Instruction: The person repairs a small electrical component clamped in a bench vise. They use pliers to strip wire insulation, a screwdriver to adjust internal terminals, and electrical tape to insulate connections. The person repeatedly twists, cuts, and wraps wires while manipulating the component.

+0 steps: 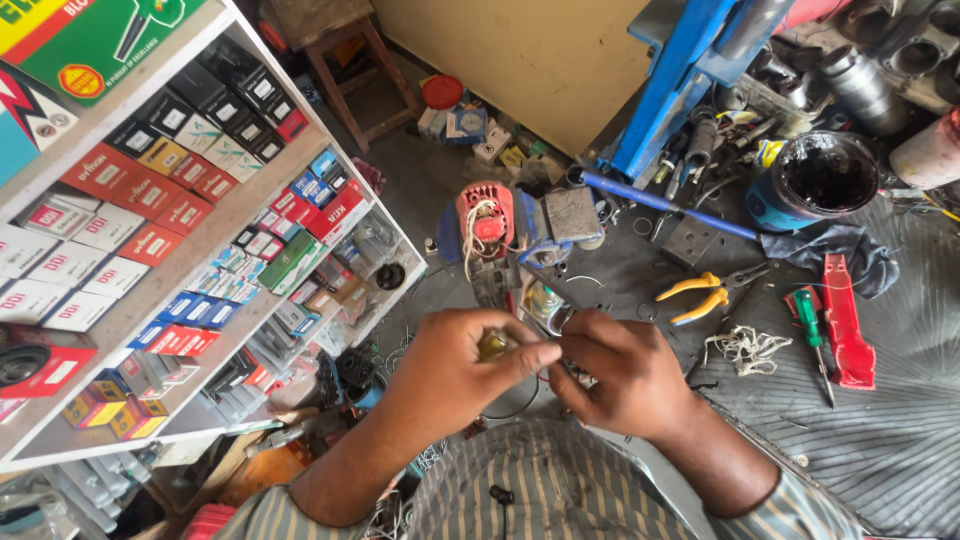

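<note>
My left hand [455,372] is closed around a small yellowish part [492,346], of which only a sliver shows between thumb and fingers. My right hand [620,372] meets it from the right, fingertips pinched at the same spot on something too small to make out. Both hands hover low in the head view, above a grey floor mat. Just beyond them lies a red and blue power tool body [490,228] with white wires coming out of it.
White shelves [215,215] packed with small boxes fill the left. On the floor at right lie yellow-handled pliers [700,295], a green screwdriver [812,325], a red tool [846,320], a coil of white string [745,348], a black tub [822,180] and a blue metal frame [670,85].
</note>
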Motion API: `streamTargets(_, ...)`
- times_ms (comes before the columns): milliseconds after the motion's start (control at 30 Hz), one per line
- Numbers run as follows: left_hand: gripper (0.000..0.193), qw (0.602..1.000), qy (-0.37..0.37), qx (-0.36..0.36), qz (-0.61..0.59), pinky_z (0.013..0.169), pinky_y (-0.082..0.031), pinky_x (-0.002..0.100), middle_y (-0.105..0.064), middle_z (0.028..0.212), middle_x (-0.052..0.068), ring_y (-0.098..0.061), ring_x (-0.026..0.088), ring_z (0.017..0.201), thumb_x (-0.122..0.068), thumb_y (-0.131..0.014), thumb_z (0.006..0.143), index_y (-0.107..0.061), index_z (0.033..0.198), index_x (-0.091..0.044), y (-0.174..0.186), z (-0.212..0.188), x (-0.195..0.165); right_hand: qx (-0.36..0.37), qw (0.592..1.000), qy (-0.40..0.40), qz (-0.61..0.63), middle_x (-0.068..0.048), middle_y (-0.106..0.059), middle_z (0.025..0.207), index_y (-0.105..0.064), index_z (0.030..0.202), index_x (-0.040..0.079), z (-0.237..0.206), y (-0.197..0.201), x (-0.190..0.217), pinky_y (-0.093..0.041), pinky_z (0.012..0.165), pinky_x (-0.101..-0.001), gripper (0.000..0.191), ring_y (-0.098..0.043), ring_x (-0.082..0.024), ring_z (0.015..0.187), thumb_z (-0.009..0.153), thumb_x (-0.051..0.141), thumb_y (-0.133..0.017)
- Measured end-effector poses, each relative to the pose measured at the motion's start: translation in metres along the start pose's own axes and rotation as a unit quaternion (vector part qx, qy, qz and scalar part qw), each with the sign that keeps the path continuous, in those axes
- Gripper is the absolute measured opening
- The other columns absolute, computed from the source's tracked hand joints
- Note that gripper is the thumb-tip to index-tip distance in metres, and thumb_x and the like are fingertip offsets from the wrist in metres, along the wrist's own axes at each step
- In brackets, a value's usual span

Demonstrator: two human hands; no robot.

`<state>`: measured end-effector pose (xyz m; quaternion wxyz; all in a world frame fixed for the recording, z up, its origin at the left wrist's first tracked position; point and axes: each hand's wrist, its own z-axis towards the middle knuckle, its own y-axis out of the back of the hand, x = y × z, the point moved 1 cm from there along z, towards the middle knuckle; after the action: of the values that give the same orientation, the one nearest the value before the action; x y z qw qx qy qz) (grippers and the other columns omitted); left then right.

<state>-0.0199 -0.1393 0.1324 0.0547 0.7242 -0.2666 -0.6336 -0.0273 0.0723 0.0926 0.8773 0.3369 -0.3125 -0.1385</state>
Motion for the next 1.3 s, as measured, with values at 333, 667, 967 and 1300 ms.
streamTargets(333, 0.021, 0.959, 0.109, 0.154, -0.211, 0.050, -0.038, 0.026, -0.073, 0.074, 0.001, -0.048, 0.004, 0.053, -0.025, -0.074, 0.091, -0.071, 0.092, -0.003, -0.029, -0.007, 0.029, 0.034, 0.997, 0.055, 0.047, -0.008, -0.067, 0.091, -0.070, 0.094, 0.006, -0.019, 0.019, 0.004, -0.058, 0.063, -0.0368, 0.024, -0.071, -0.026, 0.074, 0.077, 0.017, -0.084)
streamTargets(667, 0.019, 0.745, -0.552, -0.065, 0.369, 0.055, -0.050, 0.034, -0.070, 0.089, 0.006, -0.064, 0.018, 0.065, -0.014, -0.076, 0.094, -0.072, 0.107, -0.002, -0.014, -0.026, -0.023, 0.065, 0.950, -0.010, 0.306, -0.011, -0.073, 0.094, -0.071, 0.100, -0.001, -0.064, 0.021, -0.026, -0.058, 0.071, -0.0336, 0.008, -0.073, -0.023, 0.082, 0.096, 0.006, -0.070)
streamTargets(967, 0.021, 0.999, -0.049, 0.008, -0.019, 0.062, -0.055, 0.028, -0.077, 0.079, 0.006, -0.069, 0.010, 0.067, -0.024, -0.077, 0.090, -0.077, 0.098, -0.005, -0.071, -0.013, -0.020, 0.094, 0.946, -0.032, 0.309, -0.010, -0.071, 0.087, -0.072, 0.098, -0.001, -0.081, 0.038, -0.049, -0.056, 0.062, -0.0313, 0.007, -0.071, -0.020, 0.073, 0.094, 0.005, -0.071)
streamTargets(1300, 0.020, 0.996, -0.001, 0.085, -0.019, 0.065, -0.054, 0.028, -0.071, 0.078, 0.004, -0.065, 0.009, 0.069, -0.022, -0.077, 0.087, -0.071, 0.094, -0.005, -0.131, 0.009, -0.014, 0.106, 0.967, -0.055, 0.225, -0.009, -0.071, 0.086, -0.073, 0.094, 0.001, -0.122, 0.061, -0.073, -0.054, 0.059, -0.0329, 0.010, -0.070, -0.021, 0.071, 0.088, 0.008, -0.077)
